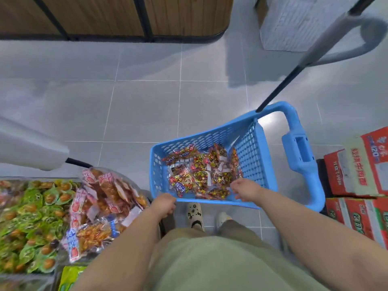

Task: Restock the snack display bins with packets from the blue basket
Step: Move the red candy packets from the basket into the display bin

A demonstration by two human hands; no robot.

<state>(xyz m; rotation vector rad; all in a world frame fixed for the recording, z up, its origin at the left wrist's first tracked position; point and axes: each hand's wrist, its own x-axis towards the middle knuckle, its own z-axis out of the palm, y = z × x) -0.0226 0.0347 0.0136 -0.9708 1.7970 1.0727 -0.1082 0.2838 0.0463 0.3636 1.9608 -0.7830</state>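
Observation:
A blue plastic basket (252, 141) with a long handle is held tilted above the grey tiled floor. Several red and yellow snack packets (201, 175) lie heaped in it. My left hand (164, 206) grips the basket's near rim at its left corner. My right hand (244, 189) curls over the same near rim further right, its fingers inside the basket close to the packets. At the left stand the display bins: one (105, 208) heaped with orange and pink packets, one (31, 219) full of green packets.
Red and white cartons (357, 175) are stacked at the right, close to the basket's handle. A wooden shelf unit (117, 15) runs along the far side of the aisle. A black pole (279, 89) slants down to the basket. My shoes (195, 215) stand below the basket.

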